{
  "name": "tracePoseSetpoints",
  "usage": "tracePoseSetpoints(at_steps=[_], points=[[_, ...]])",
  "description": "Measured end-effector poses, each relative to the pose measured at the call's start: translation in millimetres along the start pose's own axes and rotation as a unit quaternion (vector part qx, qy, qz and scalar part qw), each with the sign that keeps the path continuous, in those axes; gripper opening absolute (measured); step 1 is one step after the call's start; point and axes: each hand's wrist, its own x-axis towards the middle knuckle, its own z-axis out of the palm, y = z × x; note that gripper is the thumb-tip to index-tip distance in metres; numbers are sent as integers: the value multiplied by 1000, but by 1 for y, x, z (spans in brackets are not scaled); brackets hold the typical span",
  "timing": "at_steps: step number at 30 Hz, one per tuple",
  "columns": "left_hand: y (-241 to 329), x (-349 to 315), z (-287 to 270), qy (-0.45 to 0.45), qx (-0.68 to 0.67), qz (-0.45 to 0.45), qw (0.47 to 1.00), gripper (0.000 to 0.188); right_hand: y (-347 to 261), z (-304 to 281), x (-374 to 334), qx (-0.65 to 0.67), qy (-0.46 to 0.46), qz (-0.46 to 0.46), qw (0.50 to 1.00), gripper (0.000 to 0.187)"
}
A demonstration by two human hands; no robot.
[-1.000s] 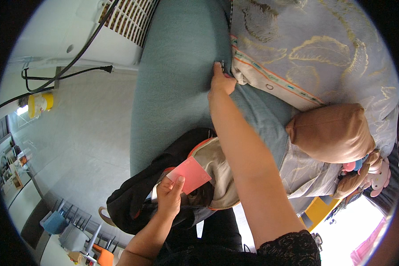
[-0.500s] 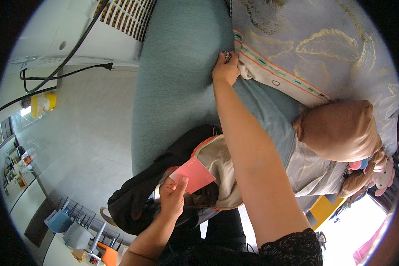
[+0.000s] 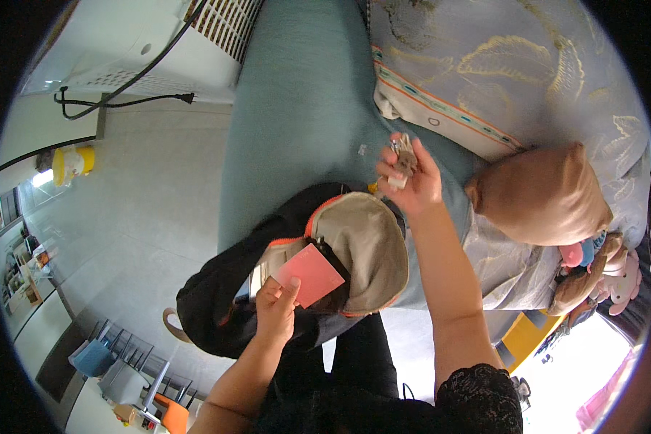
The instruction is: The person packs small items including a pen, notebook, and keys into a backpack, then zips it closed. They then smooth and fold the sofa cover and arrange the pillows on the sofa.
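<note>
My left hand (image 3: 275,309) pinches a flat pink square card or booklet (image 3: 312,276) by its lower left corner. The pink piece is over the mouth of a black backpack (image 3: 220,304), whose beige lining shows inside an orange zip. Part of the bag's inside is hidden behind the card. Raised above the bed beyond the bag, my right hand (image 3: 421,181) is palm up, its fingers curled round a small beige-and-brown bundle (image 3: 405,160) with a shiny bit. What exactly the bundle is, I cannot make out.
The bag rests at the edge of a bed with a blue-green sheet (image 3: 289,108). A patterned grey quilt (image 3: 499,79) and a brown cushion (image 3: 542,195) lie to the right. White appliance, black cable (image 3: 145,103) and yellow tub (image 3: 72,165) stand left; chairs (image 3: 94,359) lower left.
My right hand has drawn back from the quilt's edge toward me with the small bundle, turning palm up. The bag's flap shows more fully. My left hand still holds the pink piece.
</note>
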Motion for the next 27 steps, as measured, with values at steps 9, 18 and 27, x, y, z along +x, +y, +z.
tracePoseSetpoints(at_steps=[9, 18, 27], points=[[-37, -29, -33, 26, 107, -77, 991, 22, 70, 36, -115, 97, 35, 48, 993, 36], [-41, -40, -33, 75, 238, -50, 967, 52, 130, 47, -158, 52, 96, 89, 990, 38], [-4, -43, -18, -2, 528, 362, 768, 50, 183, 26, -160, -16, 221, 118, 968, 35]])
